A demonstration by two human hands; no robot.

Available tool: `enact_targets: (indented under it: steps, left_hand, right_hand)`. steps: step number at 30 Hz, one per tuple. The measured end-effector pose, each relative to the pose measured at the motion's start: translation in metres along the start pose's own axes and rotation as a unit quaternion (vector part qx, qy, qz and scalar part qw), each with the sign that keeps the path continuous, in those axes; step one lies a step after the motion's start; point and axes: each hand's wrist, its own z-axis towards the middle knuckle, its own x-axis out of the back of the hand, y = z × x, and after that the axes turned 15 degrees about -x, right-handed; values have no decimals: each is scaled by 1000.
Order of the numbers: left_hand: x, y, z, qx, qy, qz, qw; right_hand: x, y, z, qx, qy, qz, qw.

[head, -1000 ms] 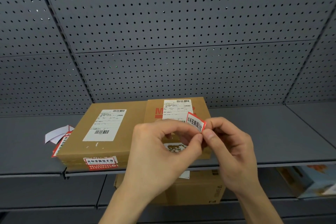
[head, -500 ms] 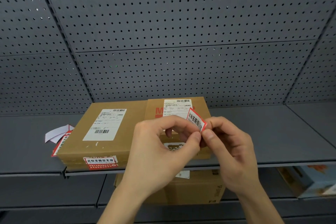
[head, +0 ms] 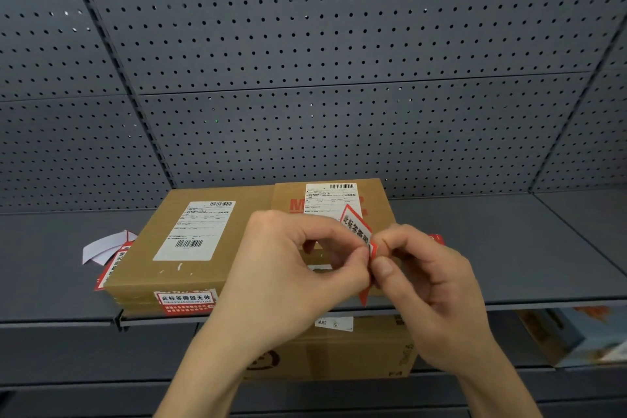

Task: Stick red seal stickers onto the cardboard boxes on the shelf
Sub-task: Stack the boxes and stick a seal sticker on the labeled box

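Note:
Two flat cardboard boxes lie side by side on the grey shelf (head: pixel 509 248). The left box (head: pixel 244 231) has a white shipping label on top and a red seal sticker (head: pixel 186 301) on its front edge. The right box (head: pixel 380 200) sits behind my hands and is partly hidden. A red seal sticker (head: pixel 356 226) with a white text panel is pinched between both hands in front of the right box. My left hand (head: pixel 291 268) grips it with thumb and forefinger, and my right hand (head: pixel 427 285) pinches its lower red edge.
Loose white backing paper (head: pixel 101 246) and a red sticker sheet (head: pixel 113 268) lie left of the left box. A grey pegboard wall (head: pixel 305 78) rises behind. On the shelf below stand a larger cardboard box (head: pixel 356 353) and a colourful box (head: pixel 576 336) at right.
The sticker has tilted more upright and its parts have spread apart between my fingers; a red strip now hangs below my hands. Both hands stay in place in front of the right box.

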Motion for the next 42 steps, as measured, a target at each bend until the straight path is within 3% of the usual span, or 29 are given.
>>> enact_targets:
  steps: [5,8,12,14,17,22,29,33,42]
  left_hand:
    - [-5,-10,-1,12,55,-30,998]
    - [-5,-32,-3,97,133,-51,985]
    - [-9,-43,-2,214,113,-242,940]
    - [-9,-42,0,206,129,-294,924]
    - [-5,-39,3,161,115,-250,948]
    - [1,-35,6,111,47,-193,974]
    - [1,-24,6,72,22,-153,985]
    - [1,-21,9,83,44,-166,982]
    - [4,-16,9,48,-24,-124,991]
  right_hand:
    - [1,6,4,-45,7,142,989]
    - [5,10,6,-81,33,205,975]
    - [3,18,8,-75,49,213,973]
    - [3,23,9,-75,36,189,979]
    - [10,28,11,-88,16,147,985]
    - [15,13,21,-83,55,81,992]
    - [16,8,20,-91,9,115,989]
    - [18,6,18,-110,-66,133,983]
    - [23,0,16,-136,-66,119,981]
